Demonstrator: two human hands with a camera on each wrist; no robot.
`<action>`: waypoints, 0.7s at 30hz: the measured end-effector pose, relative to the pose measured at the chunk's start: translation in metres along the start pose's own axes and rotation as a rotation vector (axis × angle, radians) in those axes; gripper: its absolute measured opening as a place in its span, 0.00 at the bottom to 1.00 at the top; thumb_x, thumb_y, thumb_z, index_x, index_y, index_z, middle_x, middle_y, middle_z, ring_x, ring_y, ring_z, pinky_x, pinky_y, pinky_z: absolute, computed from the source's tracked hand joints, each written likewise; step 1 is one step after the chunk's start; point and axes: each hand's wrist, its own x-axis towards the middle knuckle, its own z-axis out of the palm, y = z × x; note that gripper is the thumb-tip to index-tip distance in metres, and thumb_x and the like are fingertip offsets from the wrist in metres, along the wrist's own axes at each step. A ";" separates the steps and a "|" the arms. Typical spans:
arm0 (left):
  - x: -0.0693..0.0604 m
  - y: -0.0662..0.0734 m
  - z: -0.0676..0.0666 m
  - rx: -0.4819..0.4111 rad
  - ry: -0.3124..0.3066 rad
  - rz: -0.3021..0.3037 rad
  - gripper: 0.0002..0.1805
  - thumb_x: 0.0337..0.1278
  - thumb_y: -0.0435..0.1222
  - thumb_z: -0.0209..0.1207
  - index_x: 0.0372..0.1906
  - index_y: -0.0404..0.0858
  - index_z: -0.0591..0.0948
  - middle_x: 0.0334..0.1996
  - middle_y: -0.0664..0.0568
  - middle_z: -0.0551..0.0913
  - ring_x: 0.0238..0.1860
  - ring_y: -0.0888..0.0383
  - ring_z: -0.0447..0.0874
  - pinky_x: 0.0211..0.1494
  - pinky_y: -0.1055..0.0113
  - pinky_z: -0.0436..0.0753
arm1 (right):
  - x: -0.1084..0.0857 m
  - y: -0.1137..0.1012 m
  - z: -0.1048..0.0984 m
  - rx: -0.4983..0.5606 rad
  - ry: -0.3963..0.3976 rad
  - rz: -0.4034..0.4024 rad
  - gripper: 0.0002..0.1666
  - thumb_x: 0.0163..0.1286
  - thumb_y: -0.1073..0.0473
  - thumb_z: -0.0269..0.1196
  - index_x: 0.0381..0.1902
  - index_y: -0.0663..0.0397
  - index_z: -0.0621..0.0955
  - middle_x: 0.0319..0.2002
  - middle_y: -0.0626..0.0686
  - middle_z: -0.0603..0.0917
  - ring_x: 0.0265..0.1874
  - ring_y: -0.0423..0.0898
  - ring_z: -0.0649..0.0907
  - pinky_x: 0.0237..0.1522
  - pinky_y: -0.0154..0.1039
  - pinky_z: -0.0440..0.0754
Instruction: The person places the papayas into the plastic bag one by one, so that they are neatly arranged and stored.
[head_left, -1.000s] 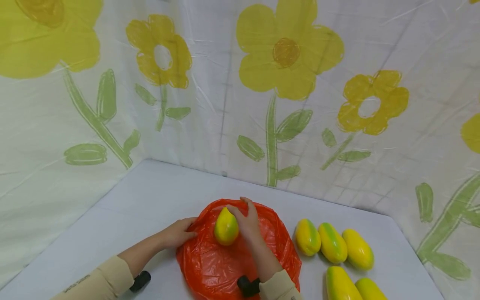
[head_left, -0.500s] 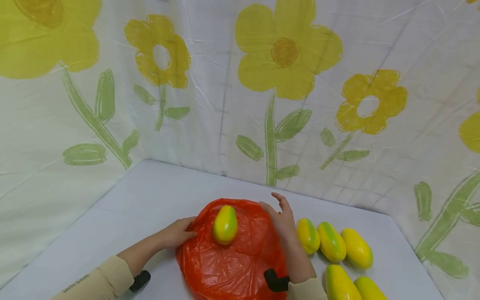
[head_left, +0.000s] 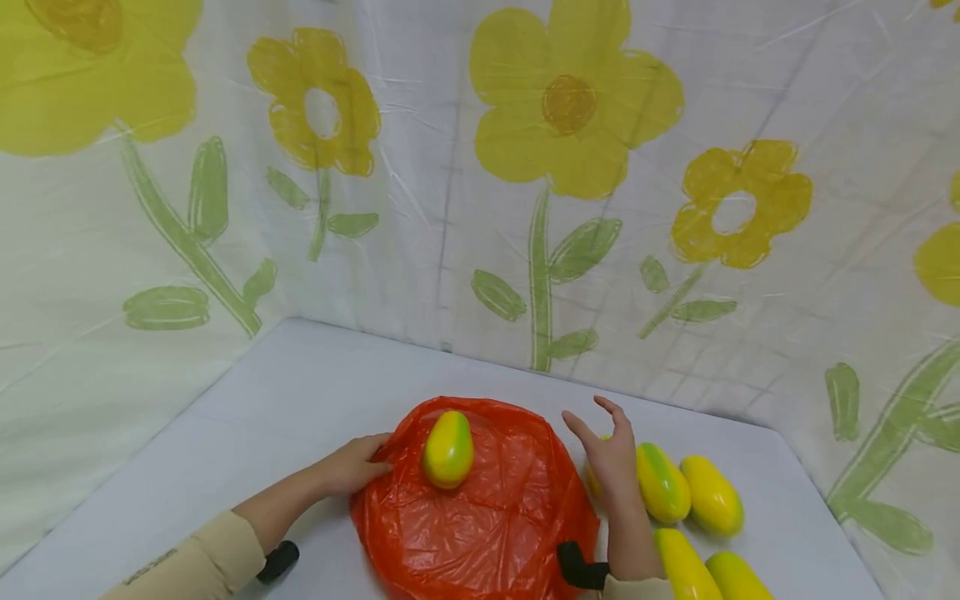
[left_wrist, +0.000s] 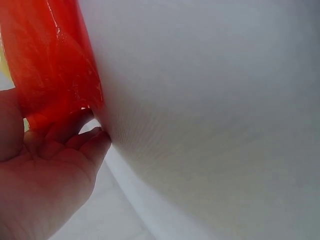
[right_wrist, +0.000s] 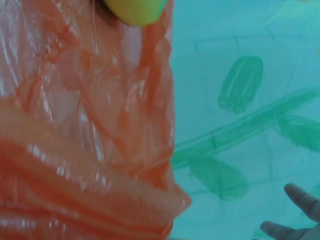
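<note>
A red plastic bag [head_left: 480, 537] lies spread with its mouth wide on the white table, and a yellow-green mango [head_left: 448, 450] rests inside it near the far side. My left hand [head_left: 354, 468] holds the bag's left rim; in the left wrist view thumb and fingers of that hand [left_wrist: 50, 180] close on the red plastic [left_wrist: 55, 65]. Right of the bag, my right hand [head_left: 613, 462] is raised with thumb and fingers spread, holding nothing. It partly covers one mango and is beside another mango [head_left: 663, 483]. Only some fingers [right_wrist: 302, 200] show in the right wrist view.
Further right lie another mango [head_left: 712, 495] and, nearer me, two more mangoes, the front one [head_left: 684, 567] cut off by the frame. The white table [head_left: 322, 383] meets a flower-printed curtain [head_left: 420, 250] at its back and left edges.
My right hand has left the mango in the bag and moved right, past the bag's rim to the mangoes outside. My left hand has stayed on the rim.
</note>
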 end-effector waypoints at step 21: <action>0.001 -0.001 0.000 -0.001 -0.005 0.013 0.26 0.59 0.31 0.55 0.64 0.34 0.68 0.56 0.42 0.76 0.42 0.57 0.79 0.46 0.57 0.84 | 0.002 0.023 -0.031 -0.004 0.028 0.082 0.47 0.60 0.40 0.62 0.70 0.51 0.56 0.73 0.66 0.44 0.69 0.66 0.50 0.67 0.65 0.54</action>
